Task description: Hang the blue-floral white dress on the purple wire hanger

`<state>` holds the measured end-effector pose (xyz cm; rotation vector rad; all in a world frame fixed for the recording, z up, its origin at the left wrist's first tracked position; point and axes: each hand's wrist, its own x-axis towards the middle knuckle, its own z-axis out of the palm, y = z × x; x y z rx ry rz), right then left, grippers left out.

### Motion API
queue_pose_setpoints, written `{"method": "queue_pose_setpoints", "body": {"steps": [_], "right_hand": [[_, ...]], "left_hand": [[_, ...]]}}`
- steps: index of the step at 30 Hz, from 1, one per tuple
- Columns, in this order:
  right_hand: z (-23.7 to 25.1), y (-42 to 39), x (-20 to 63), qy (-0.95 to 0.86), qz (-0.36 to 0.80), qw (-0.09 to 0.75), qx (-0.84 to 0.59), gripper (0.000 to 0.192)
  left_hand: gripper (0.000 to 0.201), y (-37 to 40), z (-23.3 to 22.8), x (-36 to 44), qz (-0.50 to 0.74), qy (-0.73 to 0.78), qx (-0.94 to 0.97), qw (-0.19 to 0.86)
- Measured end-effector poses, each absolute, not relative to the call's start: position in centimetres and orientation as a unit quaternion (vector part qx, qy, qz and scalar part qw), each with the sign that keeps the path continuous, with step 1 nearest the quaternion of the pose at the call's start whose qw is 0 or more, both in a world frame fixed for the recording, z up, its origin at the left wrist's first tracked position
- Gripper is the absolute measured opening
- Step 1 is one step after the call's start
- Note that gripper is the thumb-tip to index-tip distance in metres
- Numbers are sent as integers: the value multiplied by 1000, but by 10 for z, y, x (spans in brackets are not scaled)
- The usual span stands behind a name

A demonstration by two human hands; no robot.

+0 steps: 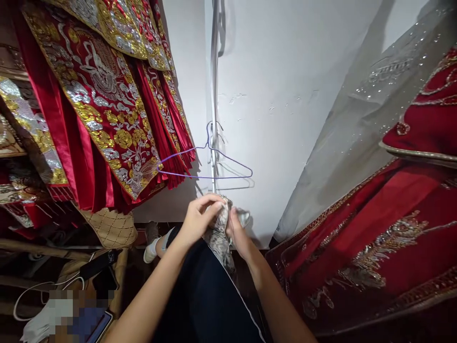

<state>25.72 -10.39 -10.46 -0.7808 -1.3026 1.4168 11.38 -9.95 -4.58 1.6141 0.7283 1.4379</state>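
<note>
Fabric, a silvery grey brocade piece with a pale woven pattern [220, 238], sits bunched between both hands just below the thin purple wire hanger [205, 164] that hangs on the white wall [285, 119]. The left hand [198, 216] pinches its upper edge with curled fingers, while the right hand [237, 233] grips it from the other side, apparently to keep it gathered. Both forearms reach forward and converge. Red robes embroidered in gold and silver [100, 105] hang up to the left.
</note>
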Motion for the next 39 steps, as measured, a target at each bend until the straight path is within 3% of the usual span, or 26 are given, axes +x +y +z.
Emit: {"method": "queue_pose_setpoints", "body": {"steps": [4, 6, 8, 10, 12, 14, 16, 19, 23, 29, 39], "right_hand": [[-101, -101, 248, -539, 690, 425, -231, 64], [-93, -96, 252, -596, 678, 358, -238, 61], [-79, -85, 261, -664, 617, 327, -267, 43], [-60, -68, 270, -716, 503, 369, -313, 15], [-41, -44, 278, -726, 353, 469, -358, 4], [-27, -16, 285, -680, 224, 581, -387, 6], [-20, 11, 290, -645, 167, 634, -393, 13], [-29, 39, 299, -716, 152, 538, -418, 17], [-53, 44, 319, -795, 121, 392, -448, 15], [-39, 29, 349, -801, 81, 407, -432, 15], [-34, 4, 332, -798, 126, 412, -423, 17]], "left_hand": [[22, -95, -46, 104, 565, 327, 689, 314], [34, -89, -56, 89, 535, 336, 684, 364], [43, -87, -72, 74, 463, 331, 695, 440], [43, -91, -89, 61, 357, 337, 737, 466], [46, -95, -104, 50, 266, 376, 784, 416], [47, -95, -115, 38, 209, 447, 809, 321], [44, -90, -121, 23, 175, 520, 805, 223], [35, -76, -123, -3, 131, 594, 783, 133], [27, -55, -114, -34, 132, 608, 777, 94], [40, -20, -76, -43, 190, 572, 785, 142], [14, -44, -27, -37, 223, 599, 765, -83]]}}
